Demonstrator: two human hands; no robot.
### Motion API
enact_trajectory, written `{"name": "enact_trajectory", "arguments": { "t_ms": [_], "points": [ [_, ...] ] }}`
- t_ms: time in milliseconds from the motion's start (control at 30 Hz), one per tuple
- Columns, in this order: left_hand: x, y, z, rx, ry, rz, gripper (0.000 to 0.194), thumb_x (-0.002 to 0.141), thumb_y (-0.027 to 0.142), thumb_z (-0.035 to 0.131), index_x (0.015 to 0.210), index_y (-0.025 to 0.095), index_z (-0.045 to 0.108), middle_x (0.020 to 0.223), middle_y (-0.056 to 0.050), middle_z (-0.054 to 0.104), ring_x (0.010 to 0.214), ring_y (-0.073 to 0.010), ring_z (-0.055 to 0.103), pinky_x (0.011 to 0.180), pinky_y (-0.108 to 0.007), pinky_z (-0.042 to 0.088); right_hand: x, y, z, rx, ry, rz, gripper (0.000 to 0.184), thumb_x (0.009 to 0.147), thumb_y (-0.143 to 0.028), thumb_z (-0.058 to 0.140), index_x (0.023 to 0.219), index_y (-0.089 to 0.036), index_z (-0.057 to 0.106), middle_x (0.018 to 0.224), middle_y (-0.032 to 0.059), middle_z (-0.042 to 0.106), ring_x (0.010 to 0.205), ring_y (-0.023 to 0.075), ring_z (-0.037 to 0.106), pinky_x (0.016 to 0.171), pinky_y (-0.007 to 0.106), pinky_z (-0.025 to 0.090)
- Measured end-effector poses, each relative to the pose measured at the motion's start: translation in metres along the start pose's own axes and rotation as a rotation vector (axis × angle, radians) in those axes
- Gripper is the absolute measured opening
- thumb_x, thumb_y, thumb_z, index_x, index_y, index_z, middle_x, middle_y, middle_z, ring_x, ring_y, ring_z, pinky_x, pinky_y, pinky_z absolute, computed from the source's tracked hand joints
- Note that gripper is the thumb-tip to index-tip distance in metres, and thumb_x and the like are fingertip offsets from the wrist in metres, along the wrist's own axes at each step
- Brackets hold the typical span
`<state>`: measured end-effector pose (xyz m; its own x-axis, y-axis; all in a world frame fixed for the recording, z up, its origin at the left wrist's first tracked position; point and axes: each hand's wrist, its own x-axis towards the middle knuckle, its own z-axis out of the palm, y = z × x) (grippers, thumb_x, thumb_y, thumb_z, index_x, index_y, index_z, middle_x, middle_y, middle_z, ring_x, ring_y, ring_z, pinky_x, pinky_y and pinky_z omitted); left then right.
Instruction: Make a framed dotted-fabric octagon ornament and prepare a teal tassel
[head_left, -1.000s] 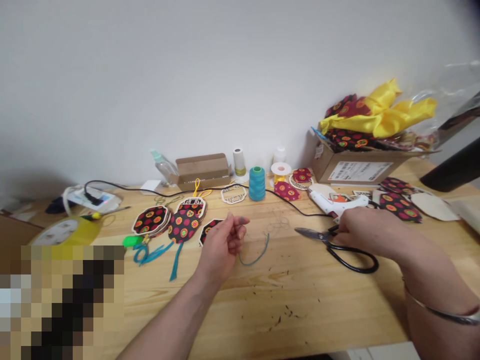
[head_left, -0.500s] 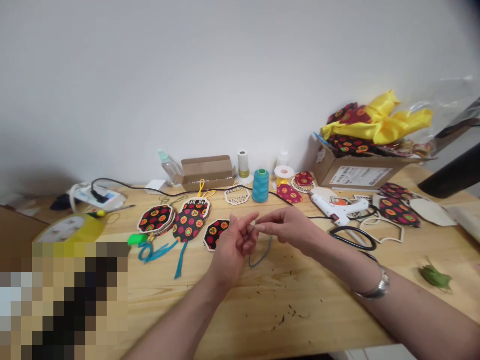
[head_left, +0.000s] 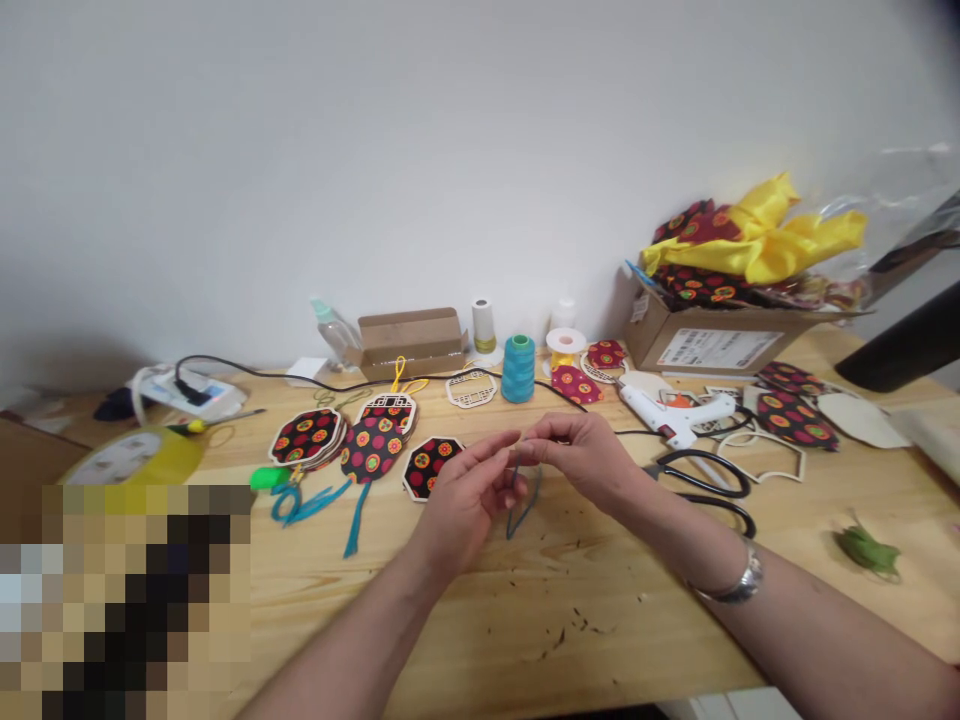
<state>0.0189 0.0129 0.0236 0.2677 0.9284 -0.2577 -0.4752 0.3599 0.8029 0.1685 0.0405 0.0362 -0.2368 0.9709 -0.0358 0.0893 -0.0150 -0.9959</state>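
A thin blue cord [head_left: 511, 528] hangs in a narrow loop below my two hands, over the wooden table. My left hand [head_left: 474, 492] has its fingers curled and its thumb pressed to the forefinger, closed on the cord. Close against it, my right hand [head_left: 576, 452] pinches the cord between thumb and forefinger. The cord's ends are hidden among the fingers. Behind the hands stands a cone of teal thread [head_left: 518, 370]. An octagonal piece with patterned dark fabric [head_left: 429, 468] lies just left of my left hand.
Patterned ornaments with teal tassels [head_left: 373, 447] lie left, near a green object [head_left: 268, 478]. On the right are a white glue gun [head_left: 679, 408], black-handled scissors [head_left: 709, 472], a green thread bundle [head_left: 868, 549] and a cardboard box [head_left: 705, 343] of fabric. Dark scraps dot the front.
My fingertips have shifted slightly, with my left fingers a little straighter. The cord's loop hangs narrower than before. More of the scissors shows beside my right wrist.
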Motion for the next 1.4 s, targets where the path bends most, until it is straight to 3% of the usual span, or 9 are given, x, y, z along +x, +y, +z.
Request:
{"name": "enact_trajectory", "arguments": {
  "t_ms": [167,400,533,667,800,967,1200,1400],
  "points": [
    [0.001,0.0,-0.001,0.132,-0.025,-0.02,0.024,0.072,0.023,0.067,0.095,0.015,0.07,0.094,-0.01,0.068,0.067,-0.0118,0.062,0.056,-0.02,0.04,0.001,0.0,-0.003,-0.073,0.023,-0.032,0.012,0.067,-0.026,0.066,0.061,-0.015,0.067,0.059,-0.0001,0.063,0.057,0.0103,0.054,0.056,0.023,0.041],
    [0.001,-0.001,-0.002,0.398,0.02,0.042,0.019,0.073,0.03,0.066,0.081,0.012,0.071,0.069,-0.005,0.066,0.047,-0.0033,0.043,0.044,-0.017,0.028,0.0,0.003,-0.003,-0.156,0.035,-0.061,0.011,0.068,-0.022,0.067,0.061,-0.014,0.066,0.061,-0.0003,0.061,0.059,0.0103,0.052,0.056,0.022,0.04],
    [0.002,0.0,-0.002,0.373,0.035,0.082,0.018,0.072,0.029,0.067,0.07,0.011,0.068,0.062,-0.002,0.061,0.044,-0.0022,0.037,0.044,-0.018,0.025,0.002,0.007,-0.005,-0.238,0.017,-0.154,0.017,0.077,-0.026,0.061,0.066,-0.014,0.066,0.063,0.0001,0.061,0.061,0.011,0.053,0.058,0.023,0.041],
    [0.004,0.004,-0.004,0.195,0.171,0.164,0.016,0.067,0.026,0.07,0.068,0.01,0.065,0.06,-0.001,0.059,0.044,-0.002,0.036,0.044,-0.017,0.026,0.003,0.015,-0.007,-0.671,0.026,-0.36,0.017,0.084,-0.022,0.053,0.079,-0.016,0.068,0.075,0.0041,0.063,0.074,0.0148,0.053,0.069,0.028,0.04],
    [0.007,0.006,-0.005,0.084,0.221,0.194,0.017,0.065,0.024,0.072,0.07,0.009,0.065,0.06,-0.002,0.058,0.043,-0.0015,0.035,0.043,-0.017,0.025,-0.003,0.022,-0.001,-1.127,-0.114,-0.508,0.013,0.083,-0.019,0.054,0.08,-0.017,0.067,0.078,0.0065,0.06,0.08,0.0192,0.048,0.068,0.032,0.036],
    [0.007,0.004,-0.005,0.05,0.218,0.181,0.016,0.066,0.023,0.071,0.07,0.009,0.064,0.06,-0.002,0.058,0.043,-0.0011,0.036,0.043,-0.016,0.025,-0.01,0.022,0.007,-1.372,-0.186,-0.582,0.01,0.081,-0.012,0.054,0.074,-0.015,0.061,0.078,0.0069,0.059,0.078,0.0203,0.045,0.066,0.033,0.032],
    [0.006,0.005,-0.003,0.029,0.228,0.178,0.018,0.065,0.023,0.072,0.07,0.009,0.064,0.06,-0.002,0.058,0.043,-0.001,0.035,0.042,-0.016,0.024,-0.008,0.028,0.01,-1.291,-0.177,-0.574,0.008,0.078,-0.01,0.054,0.076,-0.014,0.061,0.077,0.0086,0.059,0.076,0.0201,0.046,0.066,0.032,0.034],
    [0.007,0.005,-0.003,0.018,0.249,0.164,0.019,0.063,0.023,0.073,0.069,0.008,0.063,0.06,-0.002,0.059,0.042,-0.0009,0.036,0.042,-0.016,0.024,0.001,0.024,0.003,-0.822,0.081,-0.228,0.013,0.08,-0.014,0.054,0.072,-0.016,0.063,0.074,0.005,0.063,0.074,0.0168,0.053,0.068,0.029,0.039]
  ]
}}
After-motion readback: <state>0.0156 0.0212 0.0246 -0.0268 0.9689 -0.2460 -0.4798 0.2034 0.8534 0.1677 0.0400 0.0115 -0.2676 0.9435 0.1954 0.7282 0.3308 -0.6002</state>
